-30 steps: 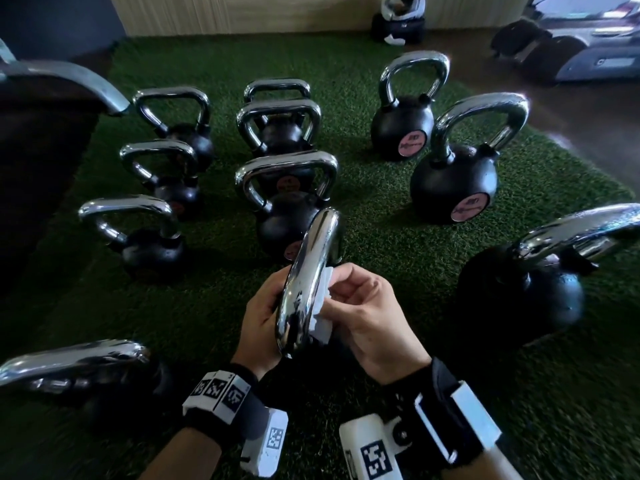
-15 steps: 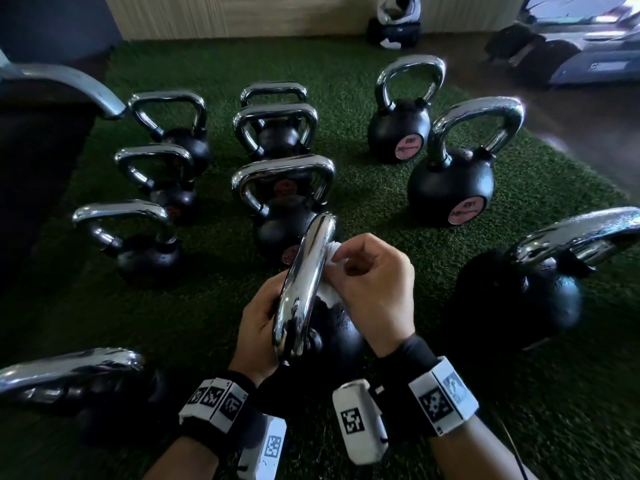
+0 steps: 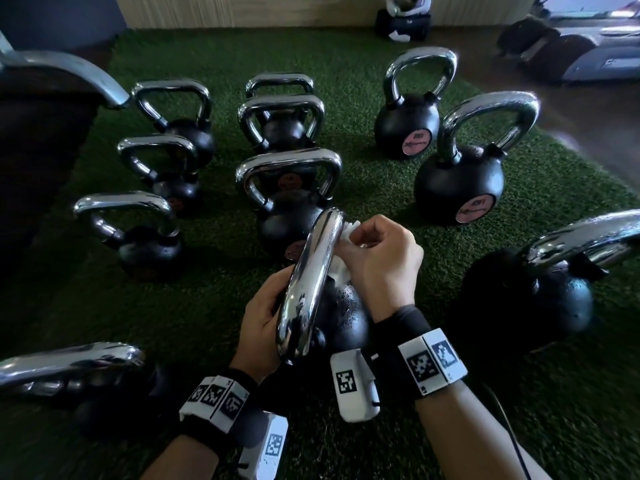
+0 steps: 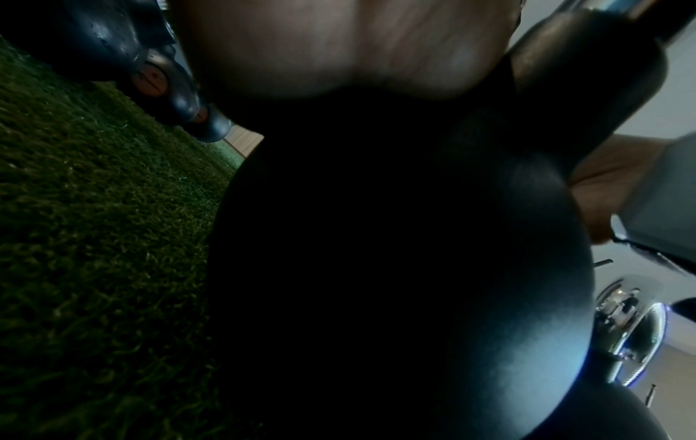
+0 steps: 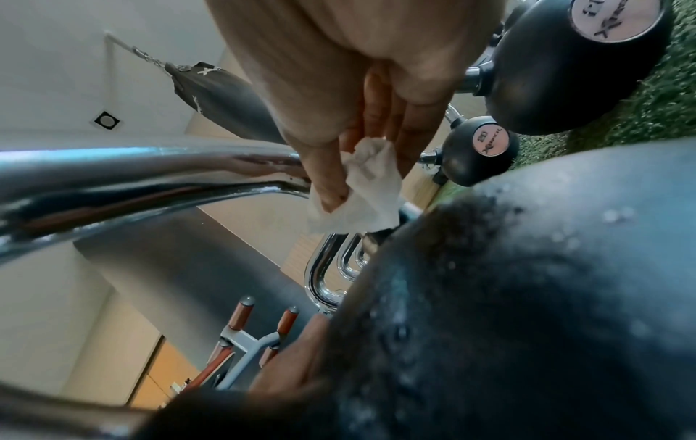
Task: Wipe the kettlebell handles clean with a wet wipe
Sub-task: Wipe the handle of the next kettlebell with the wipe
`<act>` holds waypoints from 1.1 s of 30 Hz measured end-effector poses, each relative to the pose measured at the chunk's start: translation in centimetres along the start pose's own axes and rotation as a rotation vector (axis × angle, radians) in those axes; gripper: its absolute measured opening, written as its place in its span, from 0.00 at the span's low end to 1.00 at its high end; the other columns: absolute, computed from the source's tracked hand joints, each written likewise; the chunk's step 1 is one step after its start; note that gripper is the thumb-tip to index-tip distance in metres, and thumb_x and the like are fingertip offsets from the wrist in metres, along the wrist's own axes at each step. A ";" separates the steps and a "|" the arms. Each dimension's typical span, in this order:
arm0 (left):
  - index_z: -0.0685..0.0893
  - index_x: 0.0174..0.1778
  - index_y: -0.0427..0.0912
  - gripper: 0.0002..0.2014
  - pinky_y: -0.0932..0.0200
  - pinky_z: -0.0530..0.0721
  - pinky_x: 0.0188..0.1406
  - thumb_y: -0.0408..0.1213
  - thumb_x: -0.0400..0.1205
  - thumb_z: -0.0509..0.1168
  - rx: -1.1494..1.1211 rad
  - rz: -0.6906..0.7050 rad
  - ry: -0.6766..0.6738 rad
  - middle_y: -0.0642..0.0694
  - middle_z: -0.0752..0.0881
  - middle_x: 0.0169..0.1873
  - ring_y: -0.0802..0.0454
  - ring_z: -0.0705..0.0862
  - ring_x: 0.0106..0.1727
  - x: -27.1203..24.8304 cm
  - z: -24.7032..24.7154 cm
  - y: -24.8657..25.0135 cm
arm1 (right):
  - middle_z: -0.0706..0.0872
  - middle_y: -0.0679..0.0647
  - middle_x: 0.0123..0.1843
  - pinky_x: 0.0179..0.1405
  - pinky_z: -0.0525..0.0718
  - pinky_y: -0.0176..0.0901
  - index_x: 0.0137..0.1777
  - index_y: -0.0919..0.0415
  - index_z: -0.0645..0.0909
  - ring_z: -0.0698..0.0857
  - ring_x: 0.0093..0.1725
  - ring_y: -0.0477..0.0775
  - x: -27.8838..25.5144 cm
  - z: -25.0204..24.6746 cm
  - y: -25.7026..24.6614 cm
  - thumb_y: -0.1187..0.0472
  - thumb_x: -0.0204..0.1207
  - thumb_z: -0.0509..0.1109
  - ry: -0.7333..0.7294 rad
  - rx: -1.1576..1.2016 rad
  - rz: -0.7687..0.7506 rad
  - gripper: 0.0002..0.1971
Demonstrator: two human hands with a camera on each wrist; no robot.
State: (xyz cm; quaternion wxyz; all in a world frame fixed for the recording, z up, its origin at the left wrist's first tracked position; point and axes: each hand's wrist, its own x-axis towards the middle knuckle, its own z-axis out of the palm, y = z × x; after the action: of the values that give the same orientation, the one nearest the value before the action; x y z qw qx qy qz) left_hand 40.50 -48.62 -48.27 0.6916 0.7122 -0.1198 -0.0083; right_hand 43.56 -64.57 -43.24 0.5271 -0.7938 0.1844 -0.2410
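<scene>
— What is being held at the centre of the turf (image 3: 398, 188)?

— A chrome handle (image 3: 308, 282) of the nearest kettlebell (image 3: 341, 317) is shown gripped from its left side by the left hand (image 3: 263, 317), fingers curled onto the metal. Against the handle's far bend, on its right side, a crumpled white wet wipe (image 5: 357, 190) is pinched between thumb and fingers of the right hand (image 3: 377, 261).

— Is the wipe pressed to the metal?

— It is seen touching the curve where the handle turns down toward the black ball, whose top is beaded with droplets just below the pinch.

— And around the grip?

— Other kettlebells (image 3: 459, 183) are seen standing beyond and to both sides. The left wrist view is filled by the dark ball, with the blurred heel of the hand above it.
</scene>
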 end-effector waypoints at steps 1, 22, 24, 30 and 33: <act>0.85 0.48 0.87 0.20 0.78 0.80 0.55 0.53 0.67 0.64 0.028 0.010 0.012 0.79 0.88 0.47 0.79 0.85 0.52 0.1 -0.1 -0.3 | 0.84 0.46 0.28 0.29 0.74 0.23 0.31 0.59 0.83 0.77 0.25 0.41 0.0 0.2 -0.2 0.56 0.63 0.88 0.002 -0.017 -0.019 0.15; 0.82 0.76 0.47 0.29 0.57 0.80 0.74 0.52 0.78 0.71 0.231 0.214 0.050 0.54 0.86 0.71 0.57 0.82 0.75 -3.4 -2.1 6.3 | 0.94 0.47 0.42 0.42 0.88 0.47 0.49 0.45 0.92 0.90 0.40 0.47 2.9 -2.0 4.5 0.59 0.68 0.73 -0.279 0.076 0.115 0.12; 0.77 0.81 0.40 0.41 0.63 0.75 0.78 0.46 0.71 0.81 0.566 0.328 -0.008 0.54 0.80 0.78 0.59 0.77 0.79 -3.8 -1.4 6.9 | 0.91 0.50 0.38 0.31 0.80 0.41 0.50 0.51 0.93 0.85 0.33 0.47 3.5 -1.2 3.6 0.65 0.63 0.67 -0.452 0.209 0.160 0.19; 0.78 0.80 0.39 0.45 0.71 0.70 0.79 0.33 0.64 0.83 0.727 0.383 0.011 0.58 0.75 0.77 0.64 0.75 0.80 -3.1 -1.3 7.3 | 0.95 0.49 0.51 0.58 0.90 0.49 0.60 0.56 0.89 0.93 0.52 0.49 4.0 0.0 3.8 0.64 0.70 0.85 -0.751 0.086 -0.023 0.19; 0.75 0.83 0.43 0.46 0.67 0.73 0.78 0.33 0.65 0.83 0.595 0.318 -0.040 0.53 0.78 0.78 0.66 0.75 0.79 -2.9 -1.7 7.4 | 0.95 0.49 0.54 0.67 0.87 0.59 0.58 0.52 0.90 0.92 0.58 0.53 3.8 0.1 4.3 0.56 0.67 0.88 -0.724 0.042 -0.054 0.19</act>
State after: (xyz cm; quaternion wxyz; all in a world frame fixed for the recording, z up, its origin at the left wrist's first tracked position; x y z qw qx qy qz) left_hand 36.78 -46.52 -41.33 0.4434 0.8551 -0.2400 0.1209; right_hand 46.53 -68.20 -46.59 0.5680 -0.8212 -0.0402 0.0381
